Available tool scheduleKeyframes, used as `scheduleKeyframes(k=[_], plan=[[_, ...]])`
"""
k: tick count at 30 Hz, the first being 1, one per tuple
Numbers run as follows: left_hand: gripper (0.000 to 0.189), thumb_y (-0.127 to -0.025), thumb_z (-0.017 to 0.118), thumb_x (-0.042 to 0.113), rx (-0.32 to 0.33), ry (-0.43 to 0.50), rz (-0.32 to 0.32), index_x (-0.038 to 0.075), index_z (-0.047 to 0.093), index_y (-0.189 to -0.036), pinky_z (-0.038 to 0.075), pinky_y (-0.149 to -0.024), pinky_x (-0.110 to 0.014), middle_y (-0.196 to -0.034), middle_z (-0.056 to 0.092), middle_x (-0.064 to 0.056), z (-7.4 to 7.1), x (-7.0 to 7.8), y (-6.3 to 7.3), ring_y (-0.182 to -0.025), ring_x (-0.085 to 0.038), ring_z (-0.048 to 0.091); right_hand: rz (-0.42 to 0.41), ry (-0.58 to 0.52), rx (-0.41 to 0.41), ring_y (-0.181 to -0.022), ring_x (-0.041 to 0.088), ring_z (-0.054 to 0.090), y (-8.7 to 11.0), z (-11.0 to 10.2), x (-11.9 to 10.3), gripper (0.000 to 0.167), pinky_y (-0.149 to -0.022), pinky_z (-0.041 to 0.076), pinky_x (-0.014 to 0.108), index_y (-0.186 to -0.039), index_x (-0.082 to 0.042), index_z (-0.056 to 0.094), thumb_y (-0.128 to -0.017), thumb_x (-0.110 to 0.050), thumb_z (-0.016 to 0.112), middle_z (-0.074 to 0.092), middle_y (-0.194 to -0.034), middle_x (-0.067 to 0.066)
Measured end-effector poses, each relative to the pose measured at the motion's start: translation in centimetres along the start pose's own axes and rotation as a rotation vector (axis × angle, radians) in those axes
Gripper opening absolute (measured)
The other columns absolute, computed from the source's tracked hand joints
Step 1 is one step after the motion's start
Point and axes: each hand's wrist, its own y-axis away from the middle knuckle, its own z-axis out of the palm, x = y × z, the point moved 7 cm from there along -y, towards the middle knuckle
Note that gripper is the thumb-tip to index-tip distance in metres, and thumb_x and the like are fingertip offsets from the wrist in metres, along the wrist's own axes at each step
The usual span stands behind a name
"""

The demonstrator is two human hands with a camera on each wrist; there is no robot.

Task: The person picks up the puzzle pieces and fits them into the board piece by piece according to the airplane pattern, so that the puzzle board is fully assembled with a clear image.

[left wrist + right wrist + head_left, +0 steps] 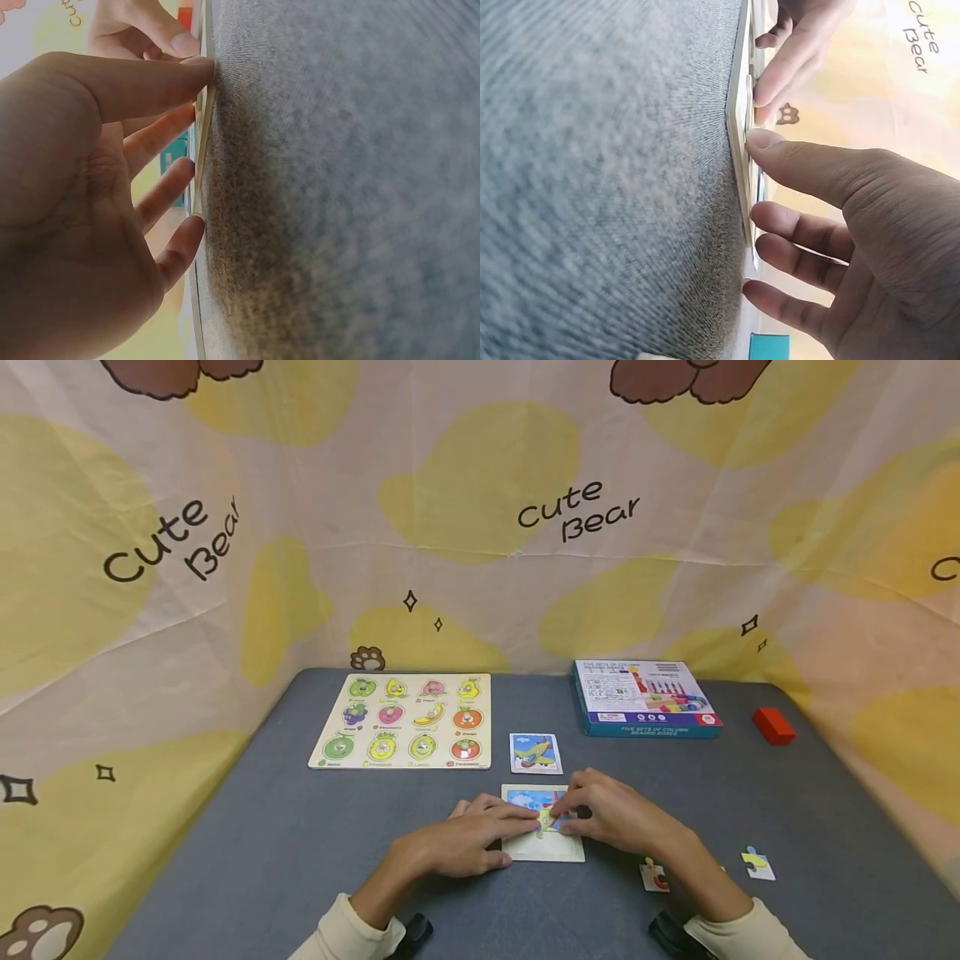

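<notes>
A pale puzzle tray lies on the table, its upper part filled with blue-sky pieces. My left hand rests over the tray's left side, fingers stretched toward the middle and thumb at the near left corner. In the left wrist view its fingertips lie along the tray's edge. With thumb and bent fingers, my right hand holds a puzzle piece, yellow and red, down on the tray. The right wrist view shows its thumb and fingertips close over the tray; the piece is mostly hidden there.
An airplane picture card lies behind the tray. A fruit board is at back left, a boxed bead set at back right, with a red block beyond. Loose puzzle pieces lie around the right forearm.
</notes>
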Motion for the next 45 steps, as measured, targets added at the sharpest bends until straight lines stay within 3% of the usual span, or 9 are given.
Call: scheduleKeyframes(k=[9, 18, 25, 34, 39, 45], plan=[[0.059, -0.106, 0.065, 0.03, -0.001, -0.01, -0.002, 0.032, 0.046, -0.162, 0.034, -0.103, -0.039, -0.165, 0.04, 0.015, 0.0, 0.3, -0.1, -0.144, -0.017, 0.036, 0.015, -0.005, 0.018, -0.093, 0.008, 0.055, 0.1, 0.0, -0.1, 0.017, -0.079, 0.048, 0.033, -0.111, -0.026, 0.082, -0.095, -0.027, 0.082, 0.063, -0.097, -0.013], [0.062, -0.105, 0.065, 0.042, 0.039, -0.146, -0.016, 0.038, 0.043, -0.163, 0.037, -0.104, -0.045, -0.156, 0.043, 0.012, -0.1, 1.7, -0.8, -0.136, -0.02, 0.039, 0.068, 0.0, 0.029, -0.092, 0.01, 0.055, 0.0, 0.0, 0.2, 0.02, -0.08, 0.05, 0.035, -0.112, -0.023, 0.08, -0.093, -0.028, 0.084, 0.062, -0.098, -0.011], [0.06, -0.105, 0.064, 0.044, 0.027, -0.249, -0.022, 0.04, 0.045, -0.161, 0.04, -0.103, -0.047, -0.155, 0.042, 0.008, 0.1, 2.2, -1.3, -0.134, -0.023, 0.041, 0.088, -0.001, 0.026, -0.093, 0.011, 0.054, 0.2, -0.1, 0.4, 0.025, -0.081, 0.05, 0.035, -0.115, -0.02, 0.08, -0.092, -0.03, 0.084, 0.061, -0.098, -0.011], [0.06, -0.107, 0.062, 0.035, 0.021, -0.207, 0.01, 0.032, 0.042, -0.164, 0.037, -0.1, -0.04, -0.165, 0.037, 0.013, 0.2, 2.6, -1.4, -0.138, -0.021, 0.038, 0.137, 0.027, 0.041, -0.086, 0.009, 0.05, 0.3, -0.3, 1.0, 0.028, -0.076, 0.045, 0.032, -0.114, -0.02, 0.08, -0.091, -0.035, 0.085, 0.059, -0.093, -0.012], [0.061, -0.107, 0.062, 0.034, -0.002, -0.176, 0.019, 0.034, 0.041, -0.164, 0.036, -0.099, -0.039, -0.166, 0.036, 0.017, 0.3, 2.6, -1.4, -0.141, -0.022, 0.037, 0.164, 0.019, 0.046, -0.085, 0.008, 0.05, 0.4, -0.4, 1.1, 0.029, -0.073, 0.044, 0.03, -0.114, -0.019, 0.08, -0.09, -0.035, 0.085, 0.058, -0.09, -0.011], [0.062, -0.107, 0.061, 0.035, -0.007, -0.212, 0.025, 0.035, 0.038, -0.165, 0.037, -0.1, -0.04, -0.167, 0.034, 0.018, 0.4, 2.7, -1.4, -0.142, -0.021, 0.037, 0.152, -0.019, 0.03, -0.089, 0.01, 0.054, 1.1, -0.6, 1.5, 0.031, -0.078, 0.049, 0.033, -0.116, -0.016, 0.078, -0.093, -0.037, 0.083, 0.062, -0.096, -0.01]])
